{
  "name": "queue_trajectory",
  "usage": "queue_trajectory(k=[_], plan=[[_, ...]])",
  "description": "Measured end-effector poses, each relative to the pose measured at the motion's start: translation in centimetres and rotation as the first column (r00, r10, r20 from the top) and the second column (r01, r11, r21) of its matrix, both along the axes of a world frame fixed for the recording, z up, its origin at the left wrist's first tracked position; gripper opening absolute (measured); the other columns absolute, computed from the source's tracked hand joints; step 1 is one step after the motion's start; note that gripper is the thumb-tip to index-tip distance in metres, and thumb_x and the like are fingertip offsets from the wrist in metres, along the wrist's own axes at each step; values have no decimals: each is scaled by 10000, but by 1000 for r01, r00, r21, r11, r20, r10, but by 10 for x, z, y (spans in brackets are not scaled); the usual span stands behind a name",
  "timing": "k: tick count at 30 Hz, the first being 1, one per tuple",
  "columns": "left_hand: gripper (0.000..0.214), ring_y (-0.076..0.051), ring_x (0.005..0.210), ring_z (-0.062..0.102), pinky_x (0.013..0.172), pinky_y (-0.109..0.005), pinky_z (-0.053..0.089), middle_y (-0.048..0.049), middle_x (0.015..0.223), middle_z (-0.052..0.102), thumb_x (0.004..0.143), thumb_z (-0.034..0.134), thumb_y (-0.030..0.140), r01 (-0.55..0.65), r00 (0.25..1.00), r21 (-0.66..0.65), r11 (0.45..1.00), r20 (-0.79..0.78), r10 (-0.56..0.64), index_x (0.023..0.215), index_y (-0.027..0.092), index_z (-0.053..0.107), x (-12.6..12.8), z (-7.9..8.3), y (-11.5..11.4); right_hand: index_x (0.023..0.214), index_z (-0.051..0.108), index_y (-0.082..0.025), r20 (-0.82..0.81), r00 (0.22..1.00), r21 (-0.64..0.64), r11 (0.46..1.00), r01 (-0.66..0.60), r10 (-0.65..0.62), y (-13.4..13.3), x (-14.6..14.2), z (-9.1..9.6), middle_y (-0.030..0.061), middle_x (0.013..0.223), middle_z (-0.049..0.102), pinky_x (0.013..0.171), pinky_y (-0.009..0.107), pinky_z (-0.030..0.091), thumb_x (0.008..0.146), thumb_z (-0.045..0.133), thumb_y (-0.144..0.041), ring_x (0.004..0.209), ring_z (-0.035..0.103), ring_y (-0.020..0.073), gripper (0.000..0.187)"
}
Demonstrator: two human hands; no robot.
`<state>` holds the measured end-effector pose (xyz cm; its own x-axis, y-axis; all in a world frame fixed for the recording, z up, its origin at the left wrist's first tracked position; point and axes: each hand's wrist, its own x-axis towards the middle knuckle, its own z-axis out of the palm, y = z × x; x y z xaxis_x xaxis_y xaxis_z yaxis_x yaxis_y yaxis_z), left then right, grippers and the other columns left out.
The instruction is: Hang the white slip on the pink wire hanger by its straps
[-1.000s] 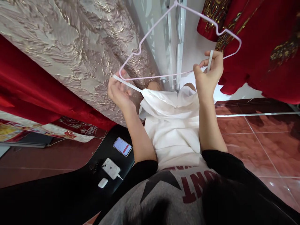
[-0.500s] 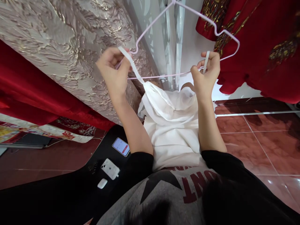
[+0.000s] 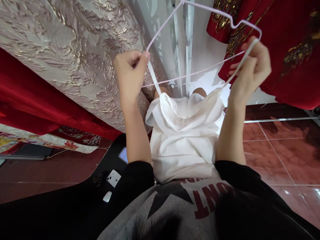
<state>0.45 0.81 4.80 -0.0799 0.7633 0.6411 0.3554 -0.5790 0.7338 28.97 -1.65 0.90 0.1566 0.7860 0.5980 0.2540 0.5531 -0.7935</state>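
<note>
A white garment with thin straps (image 3: 185, 143) lies across my lap, its ruffled neckline drawn up toward the hands. Over it hangs a pale pink clothes hanger (image 3: 207, 9), its hook out of view. My left hand (image 3: 131, 73) is closed at the hanger's left shoulder, thumb pressed on it where the left strap (image 3: 154, 77) comes up. My right hand (image 3: 251, 71) has the right strap (image 3: 241, 63) pulled taut, its loop reaching the hanger's right end. Part of the right hand's grip is hidden behind the fingers.
Textured beige fabric (image 3: 82, 50) and red cloth (image 3: 50, 96) hang at left. More red fabric with gold sequins (image 3: 285, 43) hangs at right. On the black bench (image 3: 62, 206) lie a white phone (image 3: 114, 178), a second phone (image 3: 123, 155) and a small white case (image 3: 107, 196).
My right hand has moved outward and up, bringing its strap to the hanger's right end. My left hand has shifted slightly right, and its strap now sits at the hanger's left shoulder.
</note>
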Motion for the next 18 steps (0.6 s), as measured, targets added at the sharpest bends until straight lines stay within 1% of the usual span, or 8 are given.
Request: queue_trajectory(k=[2, 4, 6, 7, 9, 11, 14, 18], plan=[[353, -102, 622, 314, 650, -231, 342, 15, 612, 313, 896, 734, 172, 28, 999, -18, 999, 35, -27, 577, 115, 593, -4, 3, 0, 1175, 558, -311, -28, 1000, 4, 1000, 6, -6, 3, 6, 3, 56, 1042, 636, 826, 416, 515, 887, 570, -420, 1138, 558, 234, 308], [327, -101, 608, 294, 578, -246, 297, 18, 607, 330, 907, 730, 218, 62, 995, 43, 997, -84, -58, 610, 124, 631, -12, 8, 2, 1139, 604, -295, -59, 998, 42, 999, 23, -21, 10, 16, 4, 53, 1010, 648, 825, 410, 529, 878, 598, -384, 1122, 583, 232, 276], [304, -96, 596, 294, 538, -257, 254, 20, 611, 350, 940, 693, 263, 88, 973, 110, 990, -221, -62, 666, 136, 664, -20, 11, 6, 1084, 657, -270, -109, 992, 148, 986, 81, -66, 22, 30, 4, 45, 991, 666, 860, 407, 530, 872, 616, -338, 1072, 618, 214, 226], [298, -94, 594, 302, 531, -256, 251, 20, 613, 360, 949, 682, 277, 92, 965, 129, 987, -256, -56, 686, 137, 672, -23, 12, 7, 1035, 690, -249, -139, 986, 215, 969, 121, -92, 29, 38, 4, 43, 969, 679, 877, 402, 526, 859, 636, -312, 1023, 639, 202, 195], [294, -95, 598, 313, 534, -253, 275, 18, 618, 369, 952, 679, 283, 82, 961, 145, 986, -275, -39, 698, 135, 676, -26, 12, 9, 926, 740, -209, -175, 978, 327, 930, 169, -116, 43, 50, 5, 42, 903, 703, 871, 380, 525, 817, 689, -274, 904, 666, 179, 137], [284, -100, 599, 315, 543, -251, 301, 17, 619, 367, 955, 676, 251, 62, 960, 149, 987, -281, -18, 695, 138, 672, -25, 10, 10, 879, 759, -198, -145, 986, 384, 913, 135, -85, 51, 56, 8, 40, 874, 716, 836, 355, 529, 780, 731, -271, 845, 672, 164, 126], [319, -104, 591, 305, 552, -265, 299, 12, 621, 327, 975, 635, 181, 18, 948, 163, 986, -316, 35, 657, 150, 628, -20, 9, 8, 899, 752, -249, -12, 999, 363, 930, 52, -51, 51, 51, 19, 10, 886, 708, 813, 335, 533, 786, 731, -321, 855, 663, 151, 135], [311, -101, 596, 297, 573, -251, 307, 21, 629, 337, 968, 638, 141, -35, 955, 151, 988, -287, 77, 661, 153, 584, -17, 7, 6, 809, 666, -313, 147, 986, 261, 965, 35, -75, 41, 34, 37, -19, 791, 629, 769, 349, 539, 780, 724, -310, 763, 611, 154, 65]])
